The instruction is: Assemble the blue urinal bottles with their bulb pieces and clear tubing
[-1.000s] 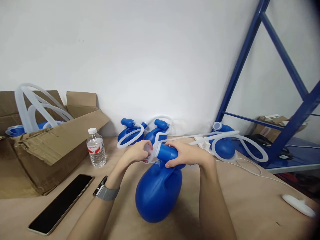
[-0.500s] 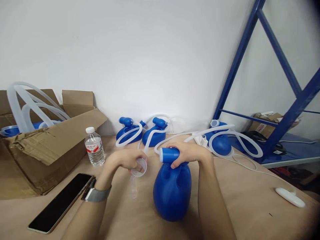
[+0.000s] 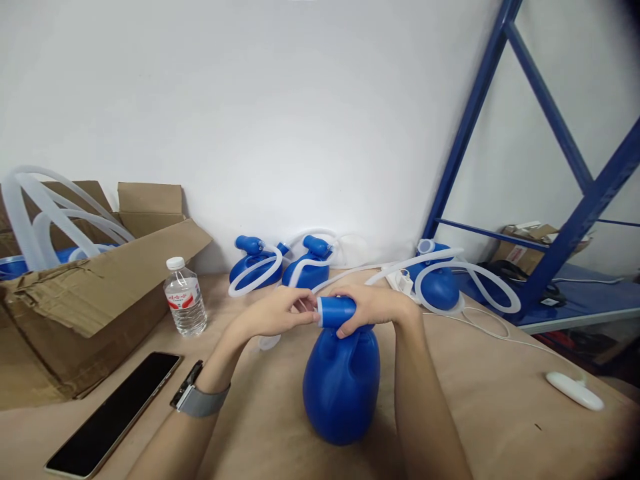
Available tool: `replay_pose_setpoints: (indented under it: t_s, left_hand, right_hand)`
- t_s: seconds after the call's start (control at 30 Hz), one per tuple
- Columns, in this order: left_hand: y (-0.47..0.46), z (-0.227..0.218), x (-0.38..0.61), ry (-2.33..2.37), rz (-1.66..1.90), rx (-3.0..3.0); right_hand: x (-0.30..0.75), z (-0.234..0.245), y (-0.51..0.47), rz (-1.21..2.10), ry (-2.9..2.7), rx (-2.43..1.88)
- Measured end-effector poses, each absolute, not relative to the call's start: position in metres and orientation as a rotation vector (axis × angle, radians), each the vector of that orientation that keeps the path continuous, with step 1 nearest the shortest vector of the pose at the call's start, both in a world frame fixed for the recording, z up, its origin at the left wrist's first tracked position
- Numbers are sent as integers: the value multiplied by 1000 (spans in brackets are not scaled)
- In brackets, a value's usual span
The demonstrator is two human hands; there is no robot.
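Moved in from beside the jug, the left hand (image 3: 273,315) now sits against the mouth of the neck (image 3: 336,312) of a blue jug (image 3: 341,393); whether its grip pinches anything, I cannot tell. The right hand (image 3: 375,307) has its grip closed round that neck. The jug stands upright on the bench (image 3: 475,400), a clear plastic disc (image 3: 269,342) showing just below the left forearm.

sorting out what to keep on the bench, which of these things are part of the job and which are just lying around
In use:
right hand gripping the neck of the blue plastic bottle
left hand at that neck
clear plastic piece beside the left hand

Lying about:
three more blue bottles with tubing
water bottle
phone
cardboard box
white oblong object
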State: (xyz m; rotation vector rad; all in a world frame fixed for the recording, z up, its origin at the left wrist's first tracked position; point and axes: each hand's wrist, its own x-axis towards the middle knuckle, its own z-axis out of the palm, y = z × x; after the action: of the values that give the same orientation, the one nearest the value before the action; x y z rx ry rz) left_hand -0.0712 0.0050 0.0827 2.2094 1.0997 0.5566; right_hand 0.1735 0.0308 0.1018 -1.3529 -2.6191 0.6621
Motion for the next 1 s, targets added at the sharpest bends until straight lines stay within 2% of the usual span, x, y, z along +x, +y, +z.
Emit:
replay_pose_setpoints:
  t_s: [0.1, 0.27, 0.77, 0.87, 1.0]
  left_hand:
    - [3, 85, -61, 1073, 666, 2016]
    - [17, 63, -52, 913, 733, 1656]
    - [26, 62, -75, 650, 655, 1625]
    - [21, 73, -91, 876, 494, 1885]
    - [13, 78, -98, 1337, -75, 2133]
  right_hand:
    - [174, 100, 35, 797, -2617, -1371]
    - [173, 100, 36, 760, -2619, -1330]
    - [184, 105, 30, 870, -2603, -1147]
    - [191, 100, 35, 843, -2525, -1251]
    - [194, 99, 38, 862, -2524, -1301]
